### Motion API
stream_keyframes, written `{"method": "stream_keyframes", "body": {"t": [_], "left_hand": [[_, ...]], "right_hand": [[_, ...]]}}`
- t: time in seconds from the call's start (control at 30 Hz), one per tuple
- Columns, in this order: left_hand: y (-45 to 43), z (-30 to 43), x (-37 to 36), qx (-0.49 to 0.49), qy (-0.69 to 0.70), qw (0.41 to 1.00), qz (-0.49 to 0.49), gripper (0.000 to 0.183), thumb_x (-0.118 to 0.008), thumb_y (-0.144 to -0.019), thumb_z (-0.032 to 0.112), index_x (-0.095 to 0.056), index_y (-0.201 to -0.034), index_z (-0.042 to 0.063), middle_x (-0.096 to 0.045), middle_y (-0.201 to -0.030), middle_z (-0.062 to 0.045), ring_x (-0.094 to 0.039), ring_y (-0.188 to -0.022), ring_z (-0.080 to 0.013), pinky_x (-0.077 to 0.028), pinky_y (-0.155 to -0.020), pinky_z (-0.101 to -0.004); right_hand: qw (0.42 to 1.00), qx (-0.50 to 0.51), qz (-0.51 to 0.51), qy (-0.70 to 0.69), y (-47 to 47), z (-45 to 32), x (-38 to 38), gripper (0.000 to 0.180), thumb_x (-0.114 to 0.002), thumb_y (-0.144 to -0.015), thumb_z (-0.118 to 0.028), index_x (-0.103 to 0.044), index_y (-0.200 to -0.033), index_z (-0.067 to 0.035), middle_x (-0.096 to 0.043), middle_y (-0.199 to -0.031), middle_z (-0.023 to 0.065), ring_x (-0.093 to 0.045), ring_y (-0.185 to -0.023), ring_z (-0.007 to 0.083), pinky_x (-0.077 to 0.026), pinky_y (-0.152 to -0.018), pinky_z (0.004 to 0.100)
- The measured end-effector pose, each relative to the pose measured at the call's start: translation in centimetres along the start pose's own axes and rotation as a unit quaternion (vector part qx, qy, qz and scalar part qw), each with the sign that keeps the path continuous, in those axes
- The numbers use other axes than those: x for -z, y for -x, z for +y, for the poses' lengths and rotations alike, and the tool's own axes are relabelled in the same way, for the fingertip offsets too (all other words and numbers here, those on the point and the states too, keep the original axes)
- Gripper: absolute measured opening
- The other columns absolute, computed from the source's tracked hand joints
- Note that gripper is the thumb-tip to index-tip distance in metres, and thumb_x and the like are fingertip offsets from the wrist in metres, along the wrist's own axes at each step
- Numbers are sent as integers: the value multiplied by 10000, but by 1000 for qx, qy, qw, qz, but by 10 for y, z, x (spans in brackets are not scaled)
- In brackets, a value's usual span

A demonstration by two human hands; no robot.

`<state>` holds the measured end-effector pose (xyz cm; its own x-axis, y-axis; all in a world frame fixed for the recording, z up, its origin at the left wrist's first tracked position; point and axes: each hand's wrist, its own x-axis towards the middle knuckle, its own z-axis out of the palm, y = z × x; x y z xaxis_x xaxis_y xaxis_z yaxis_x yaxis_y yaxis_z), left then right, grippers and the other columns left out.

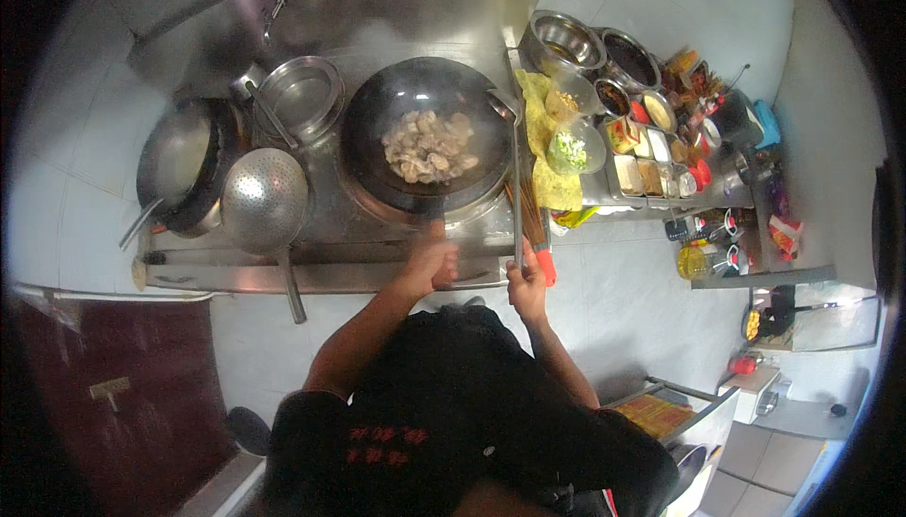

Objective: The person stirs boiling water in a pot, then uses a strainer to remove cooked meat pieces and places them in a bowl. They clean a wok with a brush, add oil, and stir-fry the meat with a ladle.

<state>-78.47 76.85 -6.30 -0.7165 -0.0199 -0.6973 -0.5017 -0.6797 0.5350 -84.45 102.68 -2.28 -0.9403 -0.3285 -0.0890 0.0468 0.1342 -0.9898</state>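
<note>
My left hand (pixel 430 262) is closed around the handle of a black wok (pixel 368 128) on the stove. Pieces of pale, cooked-looking meat (pixel 430 145) lie in the wok's middle. In my right hand (pixel 527 287) is the long handle of a metal ladle (pixel 504 103), whose bowl sits at the wok's right rim, apart from the meat. A bamboo wok brush with a red handle (pixel 543 267) lies just beside my right hand; whether the fingers touch it, I cannot tell.
Left of the wok are a perforated metal strainer (pixel 264 198), a metal basin (pixel 304 96) and a second wok (pixel 177 156). To the right stand seasoning trays (pixel 628 176), a bowl of chopped scallions (pixel 572 152), metal bowls (pixel 566 39) and oil bottles (pixel 694 262).
</note>
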Motion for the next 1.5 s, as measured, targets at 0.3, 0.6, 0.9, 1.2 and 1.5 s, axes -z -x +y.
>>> {"method": "stream_keyframes", "body": {"t": [0.3,0.6,0.9,1.2,1.5], "left_hand": [[-19,-14,1,-30,-34,999,22,211,-707,-1026,256,-614,-885,130,-559,-750,8,-546,-591,-160,-470,-541,-354],[-70,-35,40,-191,-278,927,164,269,-683,-985,292,-689,-977,24,-680,-781,-83,-666,-686,-233,-513,-646,-421],[-55,-31,29,-296,-386,835,257,330,-720,-934,311,-714,-988,-14,-719,-806,-161,-736,-793,-310,-555,-729,-481],[-61,-33,39,-207,-375,877,217,408,-752,-908,313,-723,-1125,-31,-766,-961,-235,-761,-941,-414,-564,-826,-515],[-80,-42,51,-234,-392,867,199,404,-732,-922,285,-708,-1162,-39,-759,-1060,-264,-746,-1027,-412,-559,-882,-513]], "right_hand": [[1000,-5,13,-12,2,7,-18,318,-636,-1070,-102,-645,-1381,-38,-594,-779,-55,-495,-643,28,-398,-554,237],[982,-170,-51,-70,17,24,-35,337,-595,-1119,-443,-603,-981,-137,-507,-705,-31,-435,-492,112,-355,-435,321],[929,-287,-133,-194,20,30,-35,392,-535,-1144,-422,-503,-868,-144,-426,-654,-10,-430,-465,145,-358,-405,334],[934,-288,-133,-167,19,22,-38,469,-496,-1151,-417,-470,-793,-114,-425,-627,12,-430,-443,154,-381,-410,335],[924,-310,-136,-180,15,23,-38,454,-493,-1145,-384,-477,-777,-119,-431,-600,20,-440,-435,161,-388,-410,349]]}}
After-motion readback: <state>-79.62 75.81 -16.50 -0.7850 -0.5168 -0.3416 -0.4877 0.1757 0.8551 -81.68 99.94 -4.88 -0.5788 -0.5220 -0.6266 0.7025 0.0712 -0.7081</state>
